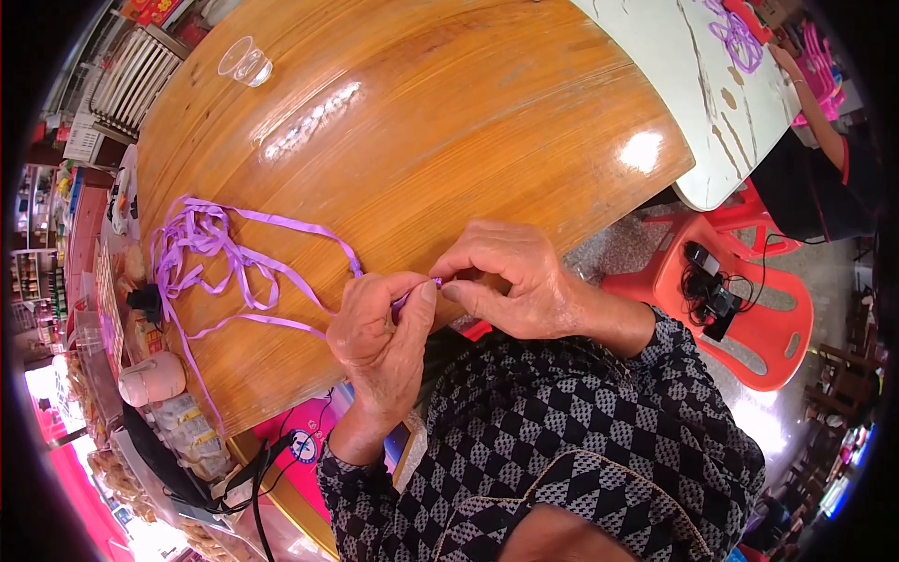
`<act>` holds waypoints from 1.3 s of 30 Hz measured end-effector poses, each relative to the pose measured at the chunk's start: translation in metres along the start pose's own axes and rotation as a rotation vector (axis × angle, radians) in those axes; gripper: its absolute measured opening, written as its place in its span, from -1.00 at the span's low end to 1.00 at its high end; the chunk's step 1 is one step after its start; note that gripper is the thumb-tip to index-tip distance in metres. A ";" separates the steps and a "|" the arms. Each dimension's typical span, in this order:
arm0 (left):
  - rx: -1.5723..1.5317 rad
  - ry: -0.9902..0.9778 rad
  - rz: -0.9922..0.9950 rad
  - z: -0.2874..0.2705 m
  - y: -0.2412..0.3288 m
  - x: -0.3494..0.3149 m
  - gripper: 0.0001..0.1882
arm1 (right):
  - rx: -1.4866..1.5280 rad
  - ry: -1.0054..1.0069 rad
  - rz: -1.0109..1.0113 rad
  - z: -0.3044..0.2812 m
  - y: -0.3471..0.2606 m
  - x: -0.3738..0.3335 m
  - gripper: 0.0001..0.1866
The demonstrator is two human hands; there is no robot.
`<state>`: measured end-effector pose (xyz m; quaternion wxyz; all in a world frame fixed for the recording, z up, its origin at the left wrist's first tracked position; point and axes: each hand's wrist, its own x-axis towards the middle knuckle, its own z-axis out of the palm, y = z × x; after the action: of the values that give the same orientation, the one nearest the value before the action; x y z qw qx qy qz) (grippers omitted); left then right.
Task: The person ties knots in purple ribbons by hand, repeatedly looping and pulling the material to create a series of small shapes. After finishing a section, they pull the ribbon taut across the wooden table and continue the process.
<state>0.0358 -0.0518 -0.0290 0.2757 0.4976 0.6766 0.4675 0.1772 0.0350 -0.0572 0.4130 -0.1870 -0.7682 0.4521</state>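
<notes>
Ribbon (pixel 217 245): purple, loose tangle on the table (pixel 421 122), well left of the pinch; one strand trails right to it.
Cup (pixel 246 62): clear plastic, far beyond the pinch, looks empty.
Left hand (pixel 379 342): thumb and forefinger pressed on the ribbon end at the table's near edge.
Right hand (pixel 510 281): fingertips pinching the same end, touching the left.
Risk: the slick end may slip free; a tug could snag the tangle.
Red chair (pixel 740 309): right of the pinch, holds black cabled devices.

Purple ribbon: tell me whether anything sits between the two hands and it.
Nothing visible does. The left hand and right hand both pinch the purple ribbon directly at the wooden table's near edge.
</notes>
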 end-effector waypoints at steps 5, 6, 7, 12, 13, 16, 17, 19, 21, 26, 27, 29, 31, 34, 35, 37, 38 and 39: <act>0.126 0.025 0.109 0.003 0.000 0.001 -0.95 | -0.077 0.083 -0.091 0.008 0.007 -0.001 -0.86; 0.126 0.023 0.109 0.003 -0.001 0.001 -0.95 | -0.078 0.083 -0.090 0.008 0.007 -0.001 -0.86; 0.118 0.013 0.105 0.003 -0.002 0.001 -0.95 | -0.099 0.107 -0.127 0.008 0.007 -0.001 -0.86; 0.017 -0.070 0.138 0.002 -0.008 0.000 -0.93 | -0.072 0.150 -0.184 0.008 0.012 -0.003 -0.88; -0.096 -0.084 0.121 0.002 -0.008 -0.001 -0.92 | -0.020 0.135 -0.128 0.006 0.009 -0.004 -0.89; -0.375 -0.087 -0.121 0.004 -0.003 0.000 -0.89 | 0.231 0.109 0.155 0.008 0.010 -0.010 -0.90; -0.539 -0.070 -0.343 0.004 -0.002 0.002 -0.87 | 0.429 0.093 0.379 0.010 0.011 -0.010 -0.89; -0.551 -0.067 -0.339 0.003 -0.004 0.006 -0.87 | 0.453 0.115 0.354 0.005 0.008 -0.006 -0.90; -0.565 -0.063 -0.341 0.002 -0.005 0.007 -0.87 | 0.365 0.076 0.257 -0.006 0.003 -0.003 -0.91; -0.605 -0.147 -0.387 -0.001 -0.002 0.006 -0.85 | 0.030 -0.010 -0.140 -0.006 0.004 0.006 -0.86; -0.596 -0.111 -0.386 -0.002 -0.004 0.006 -0.85 | 0.013 0.024 -0.202 -0.004 0.008 0.005 -0.86; -0.605 -0.209 -0.421 -0.006 -0.007 0.003 -0.87 | 0.006 -0.048 -0.194 -0.005 0.001 0.008 -0.87; -0.579 -0.208 -0.371 0.000 -0.004 0.000 -0.89 | -0.038 -0.104 -0.185 -0.013 -0.006 0.005 -0.87; -0.435 -0.261 -0.205 -0.003 -0.007 -0.001 -0.91 | -0.120 -0.007 -0.071 -0.019 -0.006 -0.004 -0.88; -0.329 -0.329 -0.089 -0.005 -0.009 0.000 -0.92 | -0.175 0.083 0.008 -0.024 -0.004 -0.007 -0.90; -0.148 -0.298 -0.015 -0.028 -0.014 0.003 -0.91 | -0.082 0.303 0.386 -0.050 -0.007 -0.006 -0.95; 0.024 -0.290 0.059 -0.041 -0.017 0.004 -0.89 | -0.047 0.361 0.363 -0.059 -0.013 0.002 -0.95; -0.072 -0.260 -0.101 -0.051 -0.019 0.003 -0.88 | -0.003 0.352 0.356 -0.064 -0.010 0.004 -0.95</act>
<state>-0.0165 -0.0687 -0.0251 0.4019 0.5089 0.6422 0.4087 0.2274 0.0672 -0.0305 0.4540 -0.3957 -0.6402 0.4769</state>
